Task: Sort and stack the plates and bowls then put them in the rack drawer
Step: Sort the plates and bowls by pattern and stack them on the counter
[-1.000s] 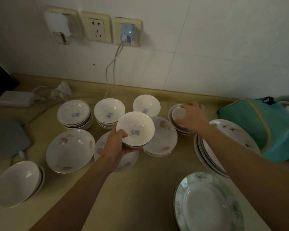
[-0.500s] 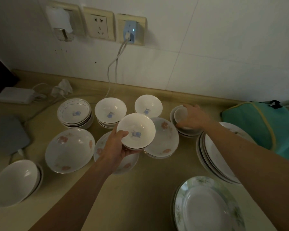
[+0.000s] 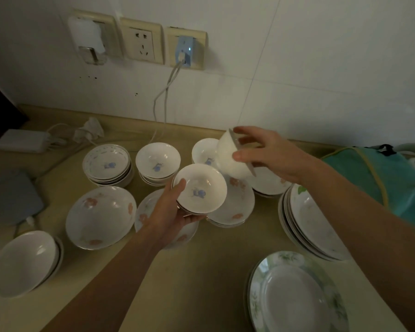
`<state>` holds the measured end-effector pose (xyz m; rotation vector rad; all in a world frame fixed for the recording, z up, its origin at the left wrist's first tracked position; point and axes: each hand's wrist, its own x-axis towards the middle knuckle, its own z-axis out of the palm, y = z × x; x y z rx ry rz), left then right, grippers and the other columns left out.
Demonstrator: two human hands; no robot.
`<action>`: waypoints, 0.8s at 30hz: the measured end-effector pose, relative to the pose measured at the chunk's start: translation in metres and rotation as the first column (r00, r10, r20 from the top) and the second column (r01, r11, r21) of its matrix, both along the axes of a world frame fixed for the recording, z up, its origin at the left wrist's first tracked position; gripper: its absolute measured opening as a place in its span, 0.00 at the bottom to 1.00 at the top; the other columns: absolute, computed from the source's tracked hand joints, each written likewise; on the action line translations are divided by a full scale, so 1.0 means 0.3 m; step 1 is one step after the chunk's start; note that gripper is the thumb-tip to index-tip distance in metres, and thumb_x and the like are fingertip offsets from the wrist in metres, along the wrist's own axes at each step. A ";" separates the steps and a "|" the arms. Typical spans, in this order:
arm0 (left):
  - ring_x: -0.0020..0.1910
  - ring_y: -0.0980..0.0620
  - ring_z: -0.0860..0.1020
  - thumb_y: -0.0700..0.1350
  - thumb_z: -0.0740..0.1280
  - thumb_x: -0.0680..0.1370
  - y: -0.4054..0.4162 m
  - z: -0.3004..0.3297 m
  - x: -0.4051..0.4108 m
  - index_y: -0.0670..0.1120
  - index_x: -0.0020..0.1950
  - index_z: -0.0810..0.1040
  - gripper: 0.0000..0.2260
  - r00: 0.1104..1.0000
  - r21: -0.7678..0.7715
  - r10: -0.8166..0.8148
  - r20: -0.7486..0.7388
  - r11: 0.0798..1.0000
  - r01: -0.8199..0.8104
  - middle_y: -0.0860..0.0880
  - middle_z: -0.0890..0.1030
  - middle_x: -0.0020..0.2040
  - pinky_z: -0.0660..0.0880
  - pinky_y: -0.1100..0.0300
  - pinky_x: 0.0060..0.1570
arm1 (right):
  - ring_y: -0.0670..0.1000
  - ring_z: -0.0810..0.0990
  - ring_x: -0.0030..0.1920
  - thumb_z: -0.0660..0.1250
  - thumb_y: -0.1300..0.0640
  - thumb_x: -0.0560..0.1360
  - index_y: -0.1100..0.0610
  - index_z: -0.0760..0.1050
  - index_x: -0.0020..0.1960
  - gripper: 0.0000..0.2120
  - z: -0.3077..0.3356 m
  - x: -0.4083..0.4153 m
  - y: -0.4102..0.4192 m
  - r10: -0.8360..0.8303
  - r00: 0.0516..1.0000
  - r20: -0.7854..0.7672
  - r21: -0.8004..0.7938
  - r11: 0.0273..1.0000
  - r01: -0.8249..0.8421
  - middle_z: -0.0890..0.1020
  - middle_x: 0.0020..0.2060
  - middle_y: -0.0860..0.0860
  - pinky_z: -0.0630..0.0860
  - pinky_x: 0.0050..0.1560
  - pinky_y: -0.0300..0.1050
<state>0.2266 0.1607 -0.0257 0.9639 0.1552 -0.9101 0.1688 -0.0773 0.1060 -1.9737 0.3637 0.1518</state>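
My left hand (image 3: 168, 209) grips a small stack of white bowls with a blue motif (image 3: 201, 188), held above the counter. My right hand (image 3: 271, 154) pinches a small white bowl (image 3: 230, 156), tilted on its side in the air just right of and above that stack. On the counter lie more blue-motif bowl stacks (image 3: 157, 161) (image 3: 107, 164), a single one (image 3: 205, 152), red-flower bowls (image 3: 101, 216) (image 3: 235, 202), plain white bowls (image 3: 22, 262), a pile of large plates (image 3: 314, 224) and a green-rimmed plate (image 3: 295, 295).
A teal bag (image 3: 378, 180) sits at the right. A grey pad (image 3: 10, 197), a white charger box (image 3: 22, 141) and cables lie at the left. Wall sockets (image 3: 141, 41) with a plugged cable are above the tan counter (image 3: 201, 271).
My right hand lifted the small white bowl off the stack at the back right and carried it left toward the bowls in my left hand, tilting it.
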 end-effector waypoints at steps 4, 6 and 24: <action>0.65 0.37 0.77 0.56 0.68 0.73 -0.011 0.025 -0.014 0.58 0.75 0.68 0.30 0.999 -0.038 -0.033 -0.015 0.999 0.033 0.43 0.77 0.69 0.78 0.36 0.58 | 0.37 0.78 0.55 0.79 0.45 0.68 0.47 0.66 0.77 0.41 0.004 -0.029 0.123 0.164 0.986 0.024 -0.161 0.974 -0.158 0.75 0.64 0.39 0.77 0.45 0.30; 0.65 0.39 0.78 0.58 0.67 0.74 -0.009 0.030 -0.018 0.58 0.75 0.69 0.29 0.999 -0.029 -0.043 0.016 0.999 0.043 0.44 0.78 0.68 0.78 0.36 0.59 | 0.35 0.75 0.58 0.80 0.45 0.68 0.46 0.64 0.78 0.43 -0.017 -0.042 0.169 0.208 0.978 0.015 -0.287 0.938 -0.195 0.72 0.65 0.37 0.72 0.48 0.28; 0.63 0.43 0.78 0.65 0.56 0.81 0.040 0.038 -0.053 0.54 0.61 0.78 0.20 0.995 0.025 0.020 -0.096 1.000 -0.018 0.47 0.85 0.58 0.72 0.37 0.66 | 0.52 0.64 0.71 0.78 0.36 0.64 0.43 0.57 0.79 0.51 -0.153 -0.049 0.345 0.301 0.953 -0.036 -0.608 0.750 -0.260 0.63 0.75 0.45 0.69 0.68 0.55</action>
